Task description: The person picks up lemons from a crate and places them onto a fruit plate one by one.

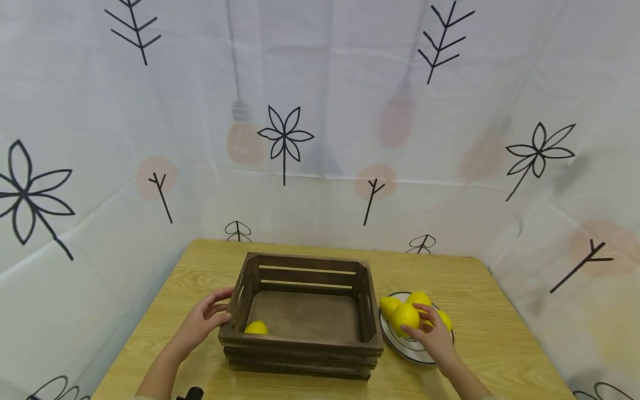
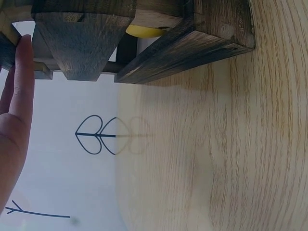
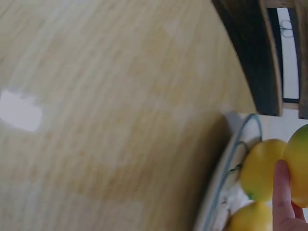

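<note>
A dark brown wooden crate (image 1: 300, 349) stands on the table, with one lemon (image 1: 256, 328) in its near left corner. My left hand (image 1: 202, 316) rests against the crate's left side; in the left wrist view its fingers (image 2: 24, 72) lie nearly straight along the slats. To the right of the crate is a white plate (image 1: 411, 354) with a dark rim, bearing several yellow lemons. Between thumb and fingers, my right hand (image 1: 436, 336) pinches a lemon (image 1: 405, 318) over the plate. That held lemon (image 3: 299, 168) partly hides the others in the right wrist view.
The light wood table (image 1: 492, 339) reaches back to a white patterned cloth (image 1: 320, 211) that hangs behind and at both sides. A small black object (image 1: 194, 393) shows at the bottom edge, left of the crate.
</note>
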The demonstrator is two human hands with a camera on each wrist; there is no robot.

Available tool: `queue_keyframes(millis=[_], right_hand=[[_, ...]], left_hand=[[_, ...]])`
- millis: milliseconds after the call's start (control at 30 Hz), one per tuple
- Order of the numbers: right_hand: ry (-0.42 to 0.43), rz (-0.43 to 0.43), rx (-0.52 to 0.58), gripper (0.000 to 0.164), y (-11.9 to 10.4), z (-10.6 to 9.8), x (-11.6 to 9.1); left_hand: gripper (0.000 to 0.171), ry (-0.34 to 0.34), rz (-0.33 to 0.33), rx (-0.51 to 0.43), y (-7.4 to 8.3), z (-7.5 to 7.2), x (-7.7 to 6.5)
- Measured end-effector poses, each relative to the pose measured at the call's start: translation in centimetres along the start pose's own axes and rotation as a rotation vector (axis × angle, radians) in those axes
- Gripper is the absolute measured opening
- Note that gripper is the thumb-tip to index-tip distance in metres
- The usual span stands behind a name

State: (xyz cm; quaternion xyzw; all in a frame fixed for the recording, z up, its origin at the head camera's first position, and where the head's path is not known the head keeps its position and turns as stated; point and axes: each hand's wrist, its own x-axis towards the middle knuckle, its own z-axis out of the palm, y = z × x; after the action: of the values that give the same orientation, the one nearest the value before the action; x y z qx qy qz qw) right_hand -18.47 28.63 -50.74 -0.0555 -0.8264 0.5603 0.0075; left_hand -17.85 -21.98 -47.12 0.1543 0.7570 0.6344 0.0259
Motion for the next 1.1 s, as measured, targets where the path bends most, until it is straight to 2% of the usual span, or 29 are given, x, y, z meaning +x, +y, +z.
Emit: queue_keyframes(millis=[200, 433, 633, 933, 1100], right_hand=[[-0.003, 0.053, -0.017, 0.066, 1.0, -0.1, -0.2], [-0.025, 0.088, 0.054, 0.067, 1.8, 0.2, -0.1], [-0.045, 0.106, 0.063, 0.066, 2.3, 0.5, 0.0], [-0.075, 0.121, 0.081, 0.068, 2.1, 0.7, -0.1], [-0.085, 0.099, 0.037, 0.067, 1.4, -0.1, -0.2]], left_hand=[[0.053, -0.002, -0.006, 0.005, 0.1, 0.0, 0.0], [0.052, 0.000, -0.010, 0.026, 0.2, 0.0, 0.0], [0.053, 0.001, -0.020, 0.009, 0.1, 0.0, 0.1], [0.053, 0.002, -0.026, 0.027, 0.1, 0.0, 0.0], [0.053, 0.003, -0.022, 0.031, 0.0, 0.0, 0.0]])
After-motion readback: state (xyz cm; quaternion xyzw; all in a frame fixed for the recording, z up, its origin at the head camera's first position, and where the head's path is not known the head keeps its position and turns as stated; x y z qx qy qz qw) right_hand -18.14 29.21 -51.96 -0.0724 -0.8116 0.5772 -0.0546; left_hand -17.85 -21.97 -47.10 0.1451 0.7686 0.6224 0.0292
